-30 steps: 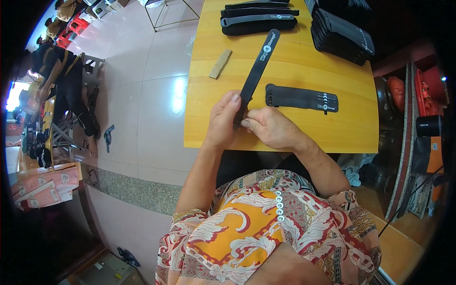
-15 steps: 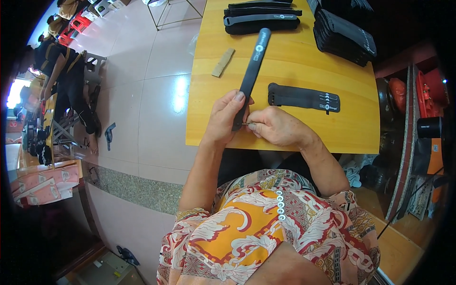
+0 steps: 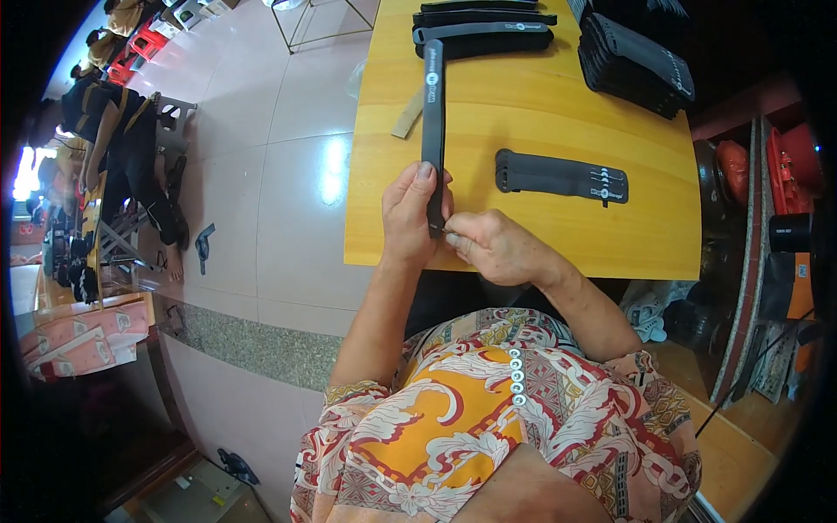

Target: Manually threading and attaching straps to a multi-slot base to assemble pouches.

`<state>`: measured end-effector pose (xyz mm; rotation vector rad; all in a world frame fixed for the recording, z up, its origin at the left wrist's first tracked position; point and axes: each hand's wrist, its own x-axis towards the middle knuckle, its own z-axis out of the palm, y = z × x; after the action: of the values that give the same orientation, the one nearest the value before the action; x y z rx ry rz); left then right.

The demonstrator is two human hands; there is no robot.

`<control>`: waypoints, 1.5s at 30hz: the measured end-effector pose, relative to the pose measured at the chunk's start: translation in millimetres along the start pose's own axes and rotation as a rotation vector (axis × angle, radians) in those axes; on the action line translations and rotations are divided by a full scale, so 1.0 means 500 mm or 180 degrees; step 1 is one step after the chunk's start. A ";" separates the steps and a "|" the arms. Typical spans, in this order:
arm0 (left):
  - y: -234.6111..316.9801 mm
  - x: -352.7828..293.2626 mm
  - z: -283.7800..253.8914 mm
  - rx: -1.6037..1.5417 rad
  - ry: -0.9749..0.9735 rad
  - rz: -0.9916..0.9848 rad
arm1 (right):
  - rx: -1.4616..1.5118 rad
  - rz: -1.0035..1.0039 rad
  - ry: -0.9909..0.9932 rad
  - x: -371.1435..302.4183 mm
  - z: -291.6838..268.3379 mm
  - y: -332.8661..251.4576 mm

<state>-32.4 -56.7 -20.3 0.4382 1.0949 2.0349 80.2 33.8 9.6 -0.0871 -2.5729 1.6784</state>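
Observation:
My left hand (image 3: 407,209) is closed round the lower part of a long black strap (image 3: 433,105) with pale printing, its thumb pressed flat on top. The strap stands out away from me over the near part of the yellow table (image 3: 540,105). At its near end, the fingers of my right hand (image 3: 497,248) are pinched on something small and thin, too little to make out. To the right of my hands lies a short stack of black straps (image 3: 562,177). A brown flat strip (image 3: 406,119) is partly covered by the held strap.
Bundles of black straps (image 3: 488,39) lie along the table's far side, with a taller pile of them (image 3: 636,70) at the far right. Shelves with a red bag (image 3: 732,170) stand on the right. Another person (image 3: 131,148) is at a bench on the left.
The strap's far end has swung left, from leaning right to nearly straight ahead, and now hides part of the brown strip. Both hands keep their hold near its near end.

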 end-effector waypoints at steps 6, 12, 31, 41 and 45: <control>-0.003 -0.004 0.004 0.0057 0.0180 0.0059 | -0.0164 -0.0016 0.0322 -0.009 0.029 0.000; -0.004 -0.013 0.017 0.0277 0.0603 0.0303 | 0.0663 0.0328 0.0596 -0.017 0.064 -0.004; 0.006 -0.016 0.035 0.0236 0.0548 -0.0037 | -0.1298 -0.0269 0.0937 -0.039 0.034 -0.028; 0.029 -0.059 0.048 -0.0163 0.0491 -0.0890 | -0.1683 -0.1204 0.1202 -0.044 0.025 -0.028; 0.017 -0.101 0.023 0.0518 0.0674 0.0181 | -0.1022 -0.0897 0.1299 -0.030 0.024 -0.017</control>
<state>3.1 -91.7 -4.2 0.3439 1.3974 2.0857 94.0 18.0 12.3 -0.0701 -2.3790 1.0212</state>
